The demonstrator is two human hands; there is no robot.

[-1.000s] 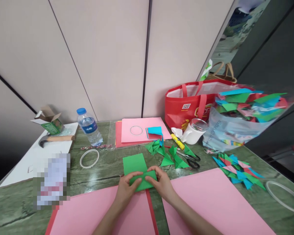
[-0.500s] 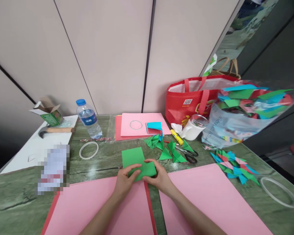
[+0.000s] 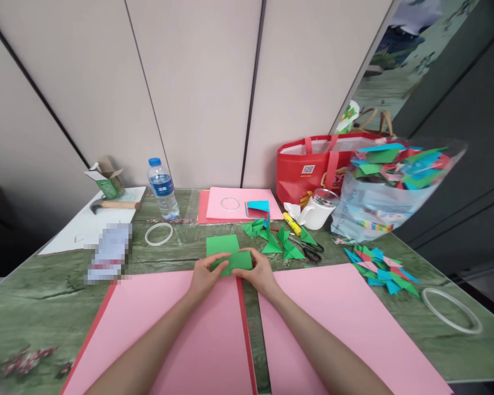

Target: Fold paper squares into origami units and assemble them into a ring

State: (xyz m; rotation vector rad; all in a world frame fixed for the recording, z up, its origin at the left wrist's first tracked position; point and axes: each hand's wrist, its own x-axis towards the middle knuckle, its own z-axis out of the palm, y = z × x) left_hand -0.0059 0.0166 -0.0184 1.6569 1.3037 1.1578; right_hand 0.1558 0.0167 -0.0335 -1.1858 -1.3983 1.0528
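Observation:
A small folded piece of green paper (image 3: pixel 239 263) is held between my two hands, above the near edge of the table's middle. My left hand (image 3: pixel 208 274) pinches its left end, thumb on top. On the other end, the thumb and fingers of my right hand (image 3: pixel 258 270) close around the right edge. Just behind lies a flat green paper sheet (image 3: pixel 221 244), partly covered by my left fingers. Several folded green paper triangles (image 3: pixel 290 247) rest to the right, beside black-handled scissors (image 3: pixel 312 251).
Large pink sheets (image 3: pixel 333 307) lie under my forearms. A water bottle (image 3: pixel 163 189), hammer (image 3: pixel 113 204) and white ring (image 3: pixel 158 234) are on the left. At right stand a white mug (image 3: pixel 319 211), yellow glue stick (image 3: pixel 292 224), red bag (image 3: pixel 294 178) and a plastic bag of folded papers (image 3: pixel 366 206).
The view has shifted, so the table's things appear a little smaller and moved. Both hands still hold the folded green paper, which now looks tilted more toward me.

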